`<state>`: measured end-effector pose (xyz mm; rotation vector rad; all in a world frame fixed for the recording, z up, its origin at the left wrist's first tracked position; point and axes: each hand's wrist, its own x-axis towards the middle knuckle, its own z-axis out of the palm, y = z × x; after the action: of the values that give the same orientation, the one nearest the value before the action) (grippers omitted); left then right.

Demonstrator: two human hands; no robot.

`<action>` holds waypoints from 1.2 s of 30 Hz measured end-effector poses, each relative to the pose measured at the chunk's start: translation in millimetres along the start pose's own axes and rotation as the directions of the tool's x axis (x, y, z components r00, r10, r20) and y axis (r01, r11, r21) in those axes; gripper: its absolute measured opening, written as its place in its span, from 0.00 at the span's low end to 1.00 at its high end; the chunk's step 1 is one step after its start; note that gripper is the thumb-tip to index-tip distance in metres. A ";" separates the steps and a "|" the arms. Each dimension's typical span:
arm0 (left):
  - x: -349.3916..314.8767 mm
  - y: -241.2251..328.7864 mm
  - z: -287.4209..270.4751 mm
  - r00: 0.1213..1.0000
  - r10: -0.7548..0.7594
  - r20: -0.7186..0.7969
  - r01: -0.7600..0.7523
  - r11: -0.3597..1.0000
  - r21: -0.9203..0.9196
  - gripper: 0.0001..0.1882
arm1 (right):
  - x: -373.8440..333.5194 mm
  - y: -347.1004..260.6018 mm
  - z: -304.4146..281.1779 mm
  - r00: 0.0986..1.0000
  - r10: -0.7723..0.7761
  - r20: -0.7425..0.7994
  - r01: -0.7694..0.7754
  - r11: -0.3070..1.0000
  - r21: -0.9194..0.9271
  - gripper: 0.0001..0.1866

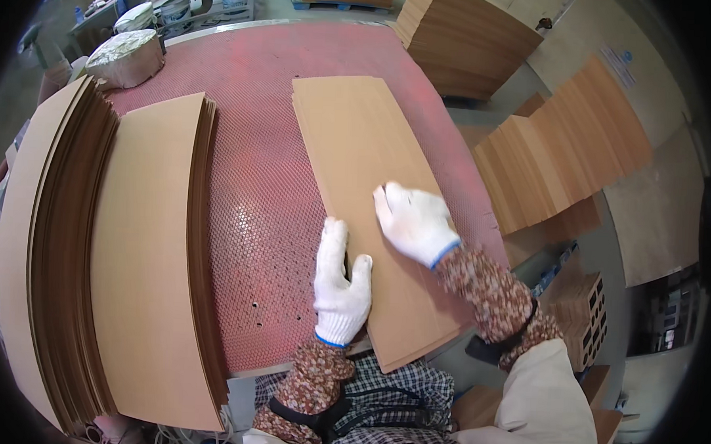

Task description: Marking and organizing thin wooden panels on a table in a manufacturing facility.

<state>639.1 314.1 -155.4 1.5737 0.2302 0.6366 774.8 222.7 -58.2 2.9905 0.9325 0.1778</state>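
Two white-gloved hands work at a thin stack of long tan boards (355,143) lying on the right side of a red, mesh-patterned table (251,241). The left hand (341,289), thumb spread from straight fingers, is at the stack's left edge, gripping nothing. The right hand (416,225) is over its top, fingers partly curled; whether it grips a board cannot be told. Two thicker board stacks (144,252) stand at left

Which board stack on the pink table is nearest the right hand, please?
The thin rightmost stack, below the right hand; the left stack and middle stack lie farther off.
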 end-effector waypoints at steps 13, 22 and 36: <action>-9.8 13.2 -0.2 1.000 -0.007 -0.018 0.008 1.000 0.027 0.35 | 262.0 4.4 7.0 0.994 0.018 0.109 -0.024 0.998 0.053 0.23; -9.4 15.4 -1.3 1.000 -0.007 -0.014 0.009 0.996 0.084 0.34 | 289.4 -6.6 1.8 0.981 0.007 0.193 0.004 0.999 -0.055 0.23; 2.8 -1.4 2.3 0.998 0.048 -0.047 -0.046 0.998 0.043 0.34 | 23.4 -5.2 -4.4 0.998 0.035 0.043 -0.033 0.999 -0.034 0.21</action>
<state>642.9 313.7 -156.0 1.6088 0.2441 0.7103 790.5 240.1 -51.5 2.9680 0.8666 0.1263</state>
